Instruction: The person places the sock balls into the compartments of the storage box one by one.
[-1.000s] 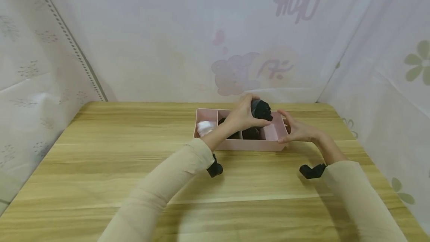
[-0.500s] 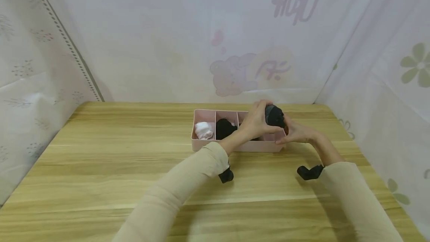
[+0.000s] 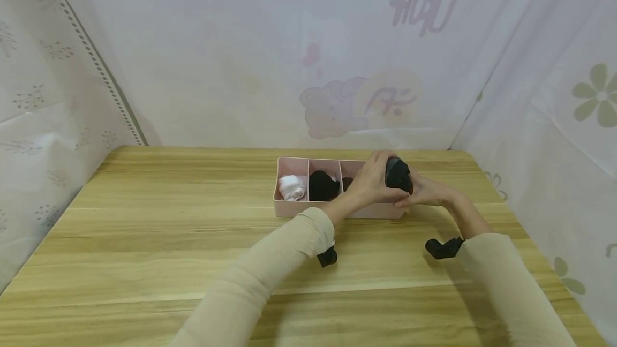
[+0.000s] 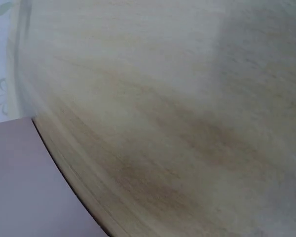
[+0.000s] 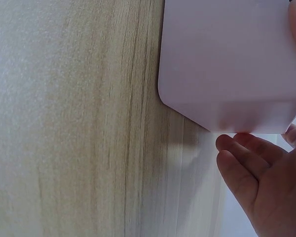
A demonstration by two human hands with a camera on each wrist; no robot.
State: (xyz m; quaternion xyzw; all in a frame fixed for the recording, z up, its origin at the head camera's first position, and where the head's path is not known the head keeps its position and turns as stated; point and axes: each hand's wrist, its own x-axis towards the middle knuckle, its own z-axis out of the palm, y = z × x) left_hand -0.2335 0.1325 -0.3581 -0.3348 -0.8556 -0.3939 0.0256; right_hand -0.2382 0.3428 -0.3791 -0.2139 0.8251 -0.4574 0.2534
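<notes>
1. Over the right end of the pink box point(image 3: 289, 209), your left hand point(image 3: 373, 183) has its fingers curled around a rolled black sock point(image 3: 397, 174). The sock is up above the last slot, not down inside it yet.
2. Your right hand point(image 3: 424, 193) rests at the box's right end, touching the sock from the other side (I cannot tell if it grips the sock or only steadies it).
3. If you let go too soon, the roll could land on the rim and tumble onto the wooden table point(image 3: 144, 240).
4. A loose squeeze could let the roll come undone.
5. Pushing down hard could slide the light box along the table.
6. The white sock point(image 3: 292, 187) and another black sock point(image 3: 323, 185) sit in the left slots, so aim well away from them.
</notes>
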